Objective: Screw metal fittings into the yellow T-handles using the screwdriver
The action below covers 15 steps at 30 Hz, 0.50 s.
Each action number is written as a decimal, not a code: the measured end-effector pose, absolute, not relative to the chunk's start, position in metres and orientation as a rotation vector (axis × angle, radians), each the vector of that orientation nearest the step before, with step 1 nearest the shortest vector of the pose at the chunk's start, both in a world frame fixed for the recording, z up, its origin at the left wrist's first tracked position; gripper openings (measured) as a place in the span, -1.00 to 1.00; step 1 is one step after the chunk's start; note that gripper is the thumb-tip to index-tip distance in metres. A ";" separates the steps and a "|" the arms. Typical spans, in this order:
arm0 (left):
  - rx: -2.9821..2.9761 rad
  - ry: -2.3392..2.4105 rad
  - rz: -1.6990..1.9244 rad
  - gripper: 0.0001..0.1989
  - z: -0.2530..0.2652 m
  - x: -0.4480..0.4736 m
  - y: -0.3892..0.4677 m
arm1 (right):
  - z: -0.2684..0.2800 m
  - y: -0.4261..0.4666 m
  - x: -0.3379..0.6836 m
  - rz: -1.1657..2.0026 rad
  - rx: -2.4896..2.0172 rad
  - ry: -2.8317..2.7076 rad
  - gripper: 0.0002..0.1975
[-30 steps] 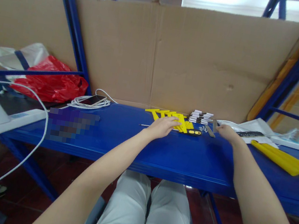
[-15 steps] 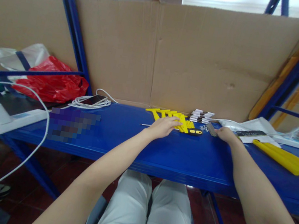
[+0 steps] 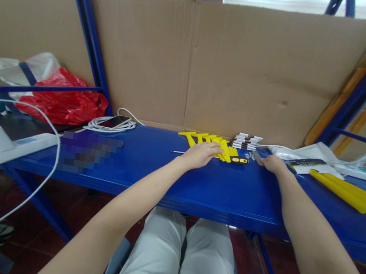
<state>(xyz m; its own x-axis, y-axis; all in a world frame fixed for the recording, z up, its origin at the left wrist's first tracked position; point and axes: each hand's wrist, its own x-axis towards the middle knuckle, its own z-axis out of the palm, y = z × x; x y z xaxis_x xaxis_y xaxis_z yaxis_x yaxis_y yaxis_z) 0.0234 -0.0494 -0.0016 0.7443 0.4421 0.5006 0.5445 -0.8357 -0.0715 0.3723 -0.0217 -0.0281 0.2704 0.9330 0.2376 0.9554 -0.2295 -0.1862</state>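
My left hand (image 3: 201, 154) lies over a row of yellow plastic T-shaped pieces (image 3: 225, 149), its fingers stretched out and resting on them. A screwdriver (image 3: 238, 161) with a black and yellow handle lies just in front of these pieces, its shaft running partly under my left hand. At the right, my right hand (image 3: 274, 164) is closed on a thin grey metal plate (image 3: 257, 157), held low at the table surface. Small silver screws (image 3: 249, 155) lie in a loose pile beside the plate. Behind them stands a stack of white and black small boxes (image 3: 247, 142).
Long yellow plastic strips (image 3: 347, 192) and a black-and-white packet (image 3: 311, 166) lie on the blue table (image 3: 216, 191) at right. A coiled white cable (image 3: 111, 126), a power strip (image 3: 19, 149) and a red bag (image 3: 70, 97) are at left. Cardboard (image 3: 195, 64) walls the back.
My right hand and the grey metal plate have shifted very slightly, with the plate now tilted differently beside the screws. My left hand has stayed in place on the yellow pieces.
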 end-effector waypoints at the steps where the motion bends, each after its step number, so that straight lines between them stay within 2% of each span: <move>1: -2.732 -0.776 -0.706 -0.62 -0.002 0.023 -0.049 | -0.027 -0.023 0.370 -0.093 -2.328 -1.728 -0.62; 7: -2.729 -0.761 -0.707 -0.60 -0.002 0.023 -0.049 | -0.023 -0.028 0.361 -0.138 -2.429 -1.779 -0.57; 15: -2.725 -0.786 -0.698 -0.61 -0.001 0.023 -0.050 | -0.024 -0.028 0.361 -0.119 -2.415 -1.760 -0.59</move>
<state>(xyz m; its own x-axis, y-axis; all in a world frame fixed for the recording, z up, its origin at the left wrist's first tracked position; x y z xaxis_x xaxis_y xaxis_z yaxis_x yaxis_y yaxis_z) 0.0233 -0.0497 -0.0012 0.7440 0.4438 0.4995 0.5484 -0.8327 -0.0770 0.3613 -0.0277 -0.0239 0.3081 0.9392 0.1518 0.9511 -0.2999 -0.0745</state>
